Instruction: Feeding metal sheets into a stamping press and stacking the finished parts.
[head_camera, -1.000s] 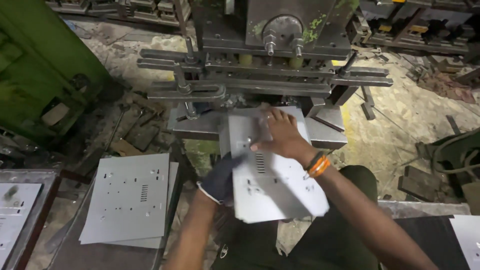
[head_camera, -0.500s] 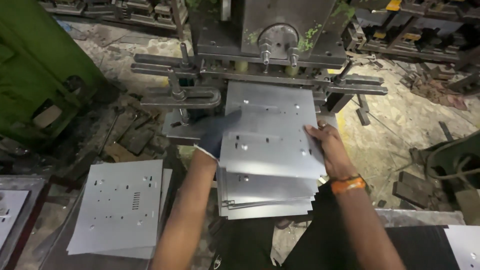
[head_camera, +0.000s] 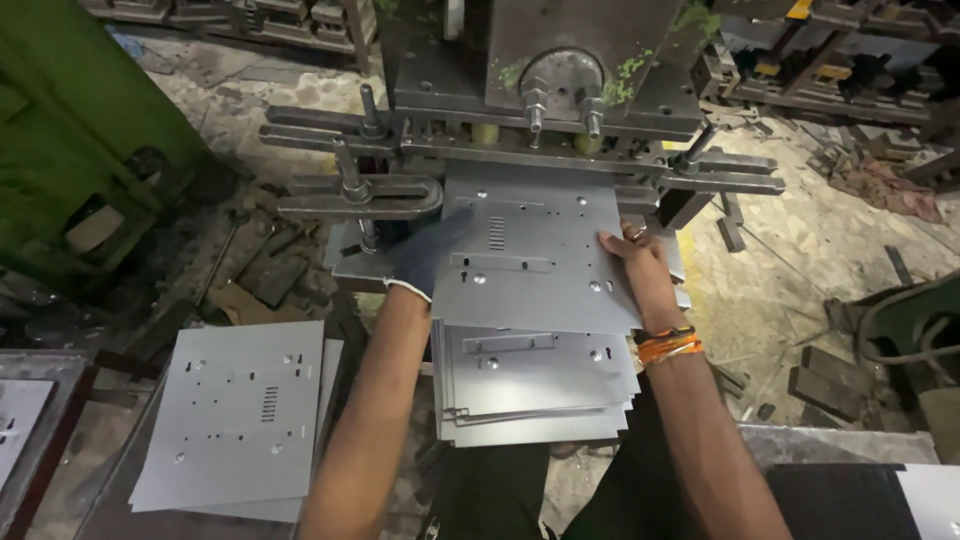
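No packages, labels, signs or screens show anywhere in this view; nothing of that kind stands near the press, on the floor or beside the metal sheets.

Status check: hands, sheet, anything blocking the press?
Gloved left hand and bare right hand grip punched metal sheet at press. Sheet stack beneath. No obstruction seen.
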